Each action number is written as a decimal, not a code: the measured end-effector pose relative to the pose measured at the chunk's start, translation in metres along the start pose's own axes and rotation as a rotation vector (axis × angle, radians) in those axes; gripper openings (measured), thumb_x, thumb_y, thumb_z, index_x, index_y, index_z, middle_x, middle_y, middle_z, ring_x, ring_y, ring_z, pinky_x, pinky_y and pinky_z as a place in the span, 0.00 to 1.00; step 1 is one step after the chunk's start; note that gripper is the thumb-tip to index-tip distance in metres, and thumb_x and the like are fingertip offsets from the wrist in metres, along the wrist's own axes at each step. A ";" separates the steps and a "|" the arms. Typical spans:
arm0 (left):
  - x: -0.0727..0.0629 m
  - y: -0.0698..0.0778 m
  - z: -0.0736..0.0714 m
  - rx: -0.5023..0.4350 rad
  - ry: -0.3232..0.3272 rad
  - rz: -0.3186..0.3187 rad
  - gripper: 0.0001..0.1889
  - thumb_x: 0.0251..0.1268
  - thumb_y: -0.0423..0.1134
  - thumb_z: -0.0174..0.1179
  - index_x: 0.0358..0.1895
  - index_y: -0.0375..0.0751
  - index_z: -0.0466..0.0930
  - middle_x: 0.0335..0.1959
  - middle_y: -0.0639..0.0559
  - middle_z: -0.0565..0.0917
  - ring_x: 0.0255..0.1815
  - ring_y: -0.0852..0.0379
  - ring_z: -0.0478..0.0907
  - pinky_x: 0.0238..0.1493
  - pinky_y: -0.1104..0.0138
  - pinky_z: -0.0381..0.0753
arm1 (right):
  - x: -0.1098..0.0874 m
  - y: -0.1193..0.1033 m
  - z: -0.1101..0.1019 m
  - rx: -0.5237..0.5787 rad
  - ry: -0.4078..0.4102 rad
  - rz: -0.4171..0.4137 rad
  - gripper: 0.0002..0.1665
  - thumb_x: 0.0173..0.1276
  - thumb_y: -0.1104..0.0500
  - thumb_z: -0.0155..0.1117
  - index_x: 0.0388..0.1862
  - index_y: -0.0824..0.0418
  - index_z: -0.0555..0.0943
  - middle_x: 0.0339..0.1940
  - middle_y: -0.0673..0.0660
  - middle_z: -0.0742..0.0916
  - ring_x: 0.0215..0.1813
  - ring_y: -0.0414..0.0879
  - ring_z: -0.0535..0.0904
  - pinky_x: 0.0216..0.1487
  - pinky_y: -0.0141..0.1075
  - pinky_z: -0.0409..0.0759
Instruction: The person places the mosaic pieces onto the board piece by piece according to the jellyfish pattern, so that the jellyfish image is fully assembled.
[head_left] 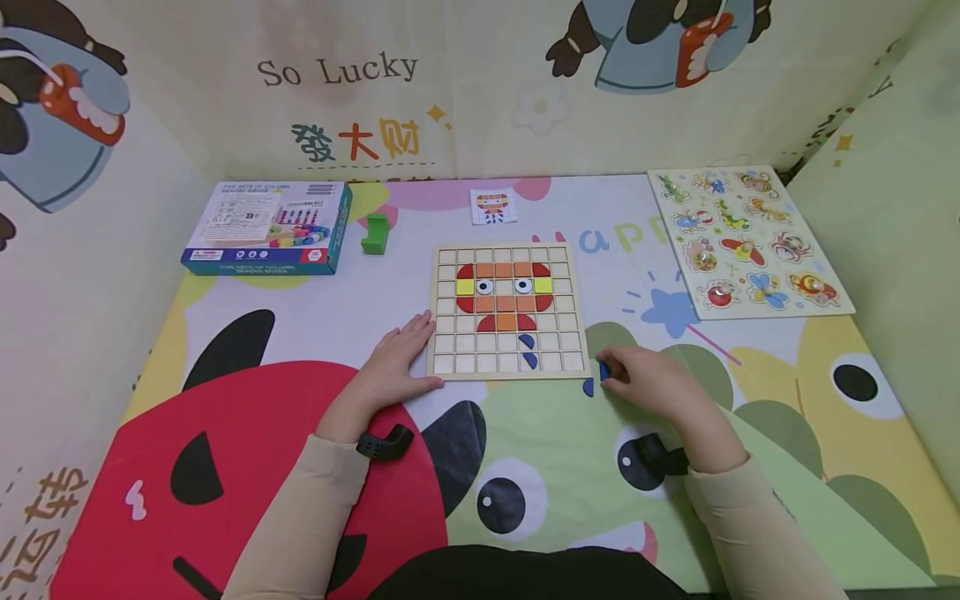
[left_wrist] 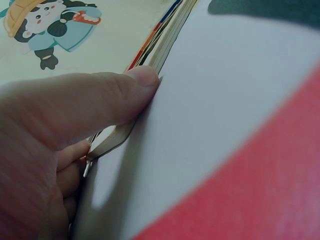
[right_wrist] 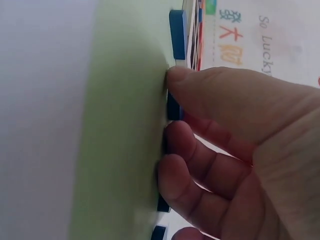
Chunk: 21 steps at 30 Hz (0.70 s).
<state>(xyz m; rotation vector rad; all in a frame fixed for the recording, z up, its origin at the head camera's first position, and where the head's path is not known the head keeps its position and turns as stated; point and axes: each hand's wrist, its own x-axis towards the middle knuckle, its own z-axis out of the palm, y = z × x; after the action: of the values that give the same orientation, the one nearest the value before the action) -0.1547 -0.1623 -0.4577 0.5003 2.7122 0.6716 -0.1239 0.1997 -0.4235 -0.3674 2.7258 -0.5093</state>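
Observation:
A wooden grid board [head_left: 487,369] lies flat with red, orange and yellow tiles forming a face, plus two blue half-round tiles [head_left: 530,360] in its lower rows. My left hand [head_left: 393,362] rests at the board's lower left corner, fingers straight along the side and thumb [left_wrist: 115,97] against the front edge. Just off the lower right corner, my right hand [head_left: 651,382] pinches a blue half-round tile [right_wrist: 174,107] between thumb and finger, low over the tabletop. Another blue tile [head_left: 588,387] lies beside it. More blue pieces [right_wrist: 178,35] show around these fingers in the right wrist view.
Behind the board lies a small picture card [head_left: 493,207] with a similar face. At back left are a flat box [head_left: 266,229] and a green block [head_left: 376,234]. An animal puzzle board [head_left: 750,242] lies at back right. Printed walls enclose the table.

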 end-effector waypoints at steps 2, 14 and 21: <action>0.000 0.000 0.000 0.003 0.000 0.000 0.53 0.42 0.55 0.67 0.72 0.48 0.47 0.74 0.52 0.48 0.74 0.52 0.43 0.70 0.48 0.46 | 0.001 -0.001 0.001 -0.022 -0.001 0.009 0.18 0.56 0.56 0.64 0.47 0.59 0.77 0.25 0.50 0.76 0.28 0.43 0.69 0.28 0.34 0.65; 0.000 0.000 0.000 -0.009 0.003 0.003 0.52 0.42 0.55 0.67 0.72 0.49 0.46 0.74 0.52 0.49 0.74 0.52 0.43 0.70 0.48 0.46 | 0.018 -0.040 -0.005 0.026 0.039 -0.040 0.17 0.58 0.55 0.63 0.46 0.57 0.76 0.36 0.53 0.81 0.33 0.45 0.74 0.31 0.37 0.76; 0.000 0.000 0.000 -0.014 -0.005 -0.003 0.53 0.42 0.55 0.67 0.72 0.49 0.46 0.74 0.53 0.47 0.74 0.53 0.42 0.71 0.49 0.44 | 0.052 -0.079 0.004 0.075 0.046 -0.128 0.17 0.60 0.53 0.61 0.48 0.55 0.77 0.34 0.50 0.81 0.31 0.42 0.73 0.28 0.31 0.70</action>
<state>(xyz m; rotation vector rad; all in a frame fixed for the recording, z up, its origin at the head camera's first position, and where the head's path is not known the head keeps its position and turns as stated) -0.1546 -0.1627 -0.4580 0.4941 2.7016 0.6871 -0.1546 0.1110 -0.4106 -0.5195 2.7303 -0.6597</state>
